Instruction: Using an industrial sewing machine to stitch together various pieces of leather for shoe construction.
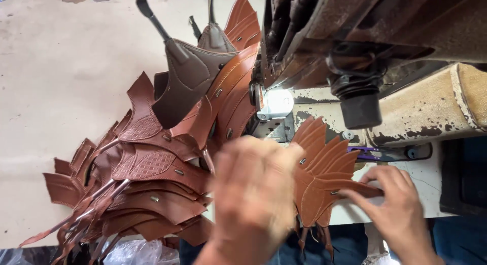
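My left hand (251, 194) is blurred at the lower middle, fingers curled over the edge of a big heap of brown leather shoe-upper pieces (147, 168); whether it grips one I cannot tell. My right hand (395, 204) lies at the lower right, its fingertips pressing on a fanned stack of brown leather pieces (319, 168) with light stitching. That stack rests on the machine bed just below the lit needle area (274, 105) of a worn sewing machine (365, 37).
A beige table top (61, 67) spreads to the left under the heap. A dark grey-brown leather piece (185, 80) lies on top of the heap. Purple-handled scissors (375, 153) lie beside the right stack. Clear plastic (134, 252) shows at the bottom edge.
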